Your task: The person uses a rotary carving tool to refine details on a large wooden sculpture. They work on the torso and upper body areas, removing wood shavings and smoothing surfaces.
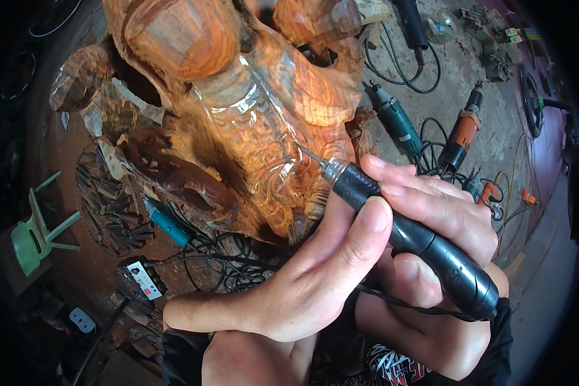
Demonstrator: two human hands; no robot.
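Basically, the wooden carving (pixel 228 151) lies far-left of both hands. Black rotary tool (pixel 424 241) slants near-right to far-left, its bit (pixel 311 154) at the carving's near-right part; contact unclear. Left hand (pixel 309 276) clamped by the collar, nearer the carving; right hand (pixel 447 212) wrapped around the grip.

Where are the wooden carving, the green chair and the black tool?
Wooden carving (pixel 241 138): head view, middle of its carved surface.
Green chair (pixel 26 249): head view, its broad panel.
Black tool (pixel 417 240): head view, middle of its body.
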